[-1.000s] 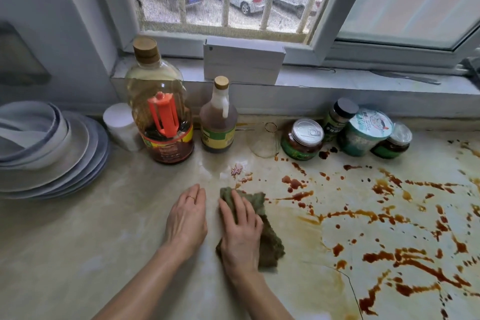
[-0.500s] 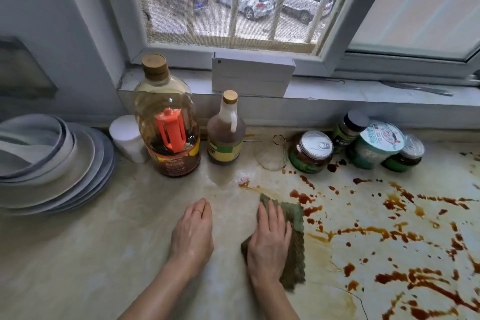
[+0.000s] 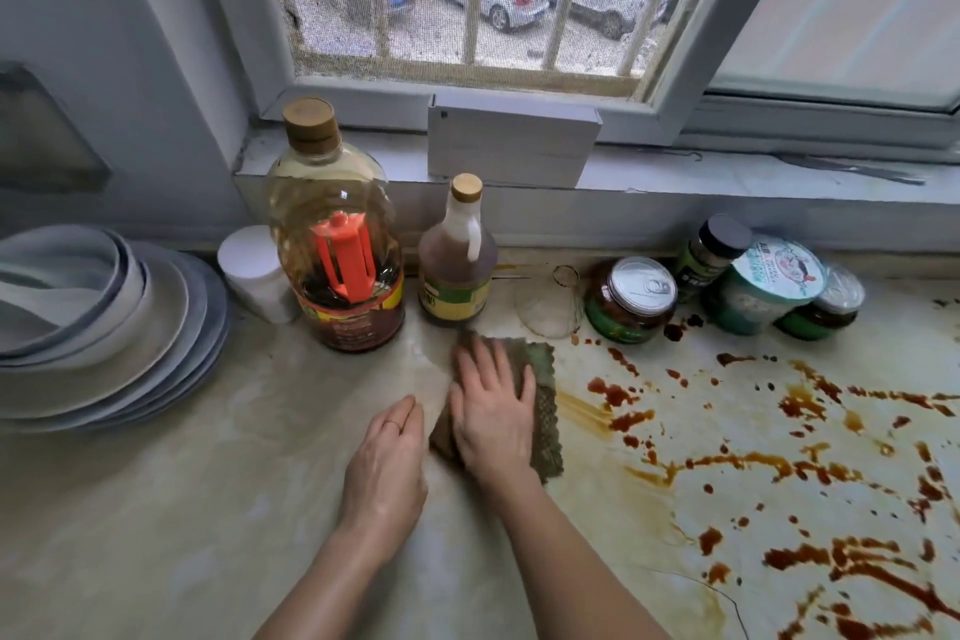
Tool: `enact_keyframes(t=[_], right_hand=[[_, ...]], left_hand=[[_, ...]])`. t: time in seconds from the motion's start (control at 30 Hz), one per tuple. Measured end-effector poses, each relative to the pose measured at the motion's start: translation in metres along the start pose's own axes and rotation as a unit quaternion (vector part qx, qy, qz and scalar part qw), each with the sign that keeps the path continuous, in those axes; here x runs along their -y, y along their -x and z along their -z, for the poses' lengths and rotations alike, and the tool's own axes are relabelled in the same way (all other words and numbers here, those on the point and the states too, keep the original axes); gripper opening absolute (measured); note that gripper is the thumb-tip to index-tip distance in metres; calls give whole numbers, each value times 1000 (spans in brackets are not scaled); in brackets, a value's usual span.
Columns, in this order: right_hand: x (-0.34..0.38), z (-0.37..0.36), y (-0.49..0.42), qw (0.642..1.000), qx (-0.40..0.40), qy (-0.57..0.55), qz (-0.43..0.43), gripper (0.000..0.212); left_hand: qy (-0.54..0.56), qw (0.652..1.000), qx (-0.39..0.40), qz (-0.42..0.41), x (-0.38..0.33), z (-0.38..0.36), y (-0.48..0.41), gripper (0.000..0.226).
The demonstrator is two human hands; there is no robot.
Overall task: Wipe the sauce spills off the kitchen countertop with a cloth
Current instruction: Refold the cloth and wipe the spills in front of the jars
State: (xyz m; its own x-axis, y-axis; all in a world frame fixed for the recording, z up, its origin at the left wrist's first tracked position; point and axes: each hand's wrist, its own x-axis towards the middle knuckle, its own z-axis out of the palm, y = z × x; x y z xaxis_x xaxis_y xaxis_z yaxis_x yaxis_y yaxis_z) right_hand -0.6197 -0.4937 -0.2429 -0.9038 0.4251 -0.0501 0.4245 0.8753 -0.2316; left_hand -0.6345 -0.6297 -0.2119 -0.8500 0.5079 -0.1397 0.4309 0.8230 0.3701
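**At a kitchen window, cloth (image 3: pixel 545 374) is pressed to the edge of sauce spills (image 3: pixel 779 463)**

Below the sill, the green cloth is held flat on the desk (image 3: pixel 156 509) by the right hand (image 3: pixel 493 411). Its fingers are spread straight over the fabric, so the whole pad is borne down for wiping. The left hand (image 3: pixel 387 468) is laid open on bare desk just beside the cloth's left edge. Nothing is gripped by it, and it is judged to serve as a brace. The cloth is placed just in front of the small brown bottle (image 3: pixel 454 265), at the left border of the mess. Brown splashes and streaks are spread well to the right, up to the jars (image 3: pixel 631 301) lined against the wall. Most of the wiping is judged yet to be done.
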Motion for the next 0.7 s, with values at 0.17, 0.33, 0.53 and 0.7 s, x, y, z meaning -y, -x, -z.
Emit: enact_keyframes(t=[0.17,0.33,0.53,0.7], right_hand=[[-42,9,24,988,-16,-21,-153,63],[-40,8,55,979,-69,-50,-185,63],[-37,13,23,999,-13,-18,-46,62],[-69,17,24,989,-45,-18,-136,60]], left_hand=[[12,1000,-8,0,-2,1,0,64],[10,1000,-1,19,-5,-2,-1,64],[-3,999,-3,35,-8,-1,-3,59],[-15,998,5,53,-14,-4,0,56]])
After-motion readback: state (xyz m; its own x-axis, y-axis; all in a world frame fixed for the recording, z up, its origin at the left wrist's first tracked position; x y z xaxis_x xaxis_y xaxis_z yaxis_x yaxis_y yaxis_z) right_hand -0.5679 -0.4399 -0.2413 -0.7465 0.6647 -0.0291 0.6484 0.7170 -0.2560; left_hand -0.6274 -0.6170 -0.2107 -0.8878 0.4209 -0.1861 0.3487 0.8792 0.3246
